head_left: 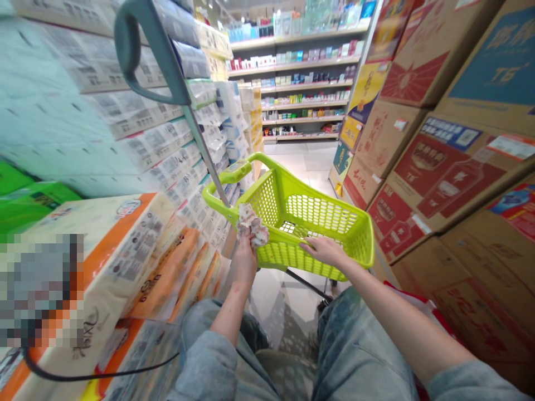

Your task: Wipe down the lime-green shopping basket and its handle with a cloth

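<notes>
A lime-green plastic shopping basket cart [326, 206] with perforated walls stands before my knees, its inside holding nothing that I can see. A grey pull handle [179, 83] rises from its left end. In my left hand [246, 259] is a crumpled, patterned cloth [252, 224], pressed against the basket's near left rim. My right hand [324, 250] grips the near rim right of the middle, with the fingers over the edge.
Stacked paper packs [159, 139] line the left side, with orange-and-cream tissue packs [121, 250] close by. Cardboard cartons [443, 167] tower on the right. Shelves of small goods [292, 83] close off the aisle beyond the tiled floor [307, 159]. A black cable [104, 374] hangs at lower left.
</notes>
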A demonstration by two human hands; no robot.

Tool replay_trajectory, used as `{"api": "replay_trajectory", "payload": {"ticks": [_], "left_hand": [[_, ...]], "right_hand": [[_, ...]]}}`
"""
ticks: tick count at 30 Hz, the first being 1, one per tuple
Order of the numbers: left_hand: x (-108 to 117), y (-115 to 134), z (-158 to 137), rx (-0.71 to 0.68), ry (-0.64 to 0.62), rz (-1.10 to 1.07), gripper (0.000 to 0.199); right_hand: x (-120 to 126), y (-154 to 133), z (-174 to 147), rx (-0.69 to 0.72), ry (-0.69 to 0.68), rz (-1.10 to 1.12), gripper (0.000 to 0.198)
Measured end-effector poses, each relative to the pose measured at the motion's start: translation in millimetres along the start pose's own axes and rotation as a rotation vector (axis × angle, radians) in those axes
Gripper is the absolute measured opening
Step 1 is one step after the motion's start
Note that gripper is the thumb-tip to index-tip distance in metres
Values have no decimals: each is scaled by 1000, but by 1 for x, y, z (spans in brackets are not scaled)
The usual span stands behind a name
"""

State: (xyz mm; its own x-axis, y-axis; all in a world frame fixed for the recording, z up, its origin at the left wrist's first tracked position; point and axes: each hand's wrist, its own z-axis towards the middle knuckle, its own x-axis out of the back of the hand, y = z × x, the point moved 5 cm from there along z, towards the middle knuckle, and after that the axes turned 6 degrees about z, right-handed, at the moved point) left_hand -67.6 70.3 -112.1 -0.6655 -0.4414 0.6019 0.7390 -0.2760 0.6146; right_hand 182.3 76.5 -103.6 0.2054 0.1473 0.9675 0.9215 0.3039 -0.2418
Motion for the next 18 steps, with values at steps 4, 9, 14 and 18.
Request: {"api": "replay_trajectory", "payload": {"ticks": [4,9,14,18], "left_hand": [[-11,-2,-1,60,-27,47,35],[-26,-2,-8,203,-13,17,30],[-24,3,-3,297,123,-121,26],[-14,17,11,247,256,-225,25]], "right_hand": [[1,-3,2,6,14,-1,46],[3,-8,2,36,27,2,44],[3,-9,3,48,33,-1,43],[4,-11,2,49,29,-9,42]]}}
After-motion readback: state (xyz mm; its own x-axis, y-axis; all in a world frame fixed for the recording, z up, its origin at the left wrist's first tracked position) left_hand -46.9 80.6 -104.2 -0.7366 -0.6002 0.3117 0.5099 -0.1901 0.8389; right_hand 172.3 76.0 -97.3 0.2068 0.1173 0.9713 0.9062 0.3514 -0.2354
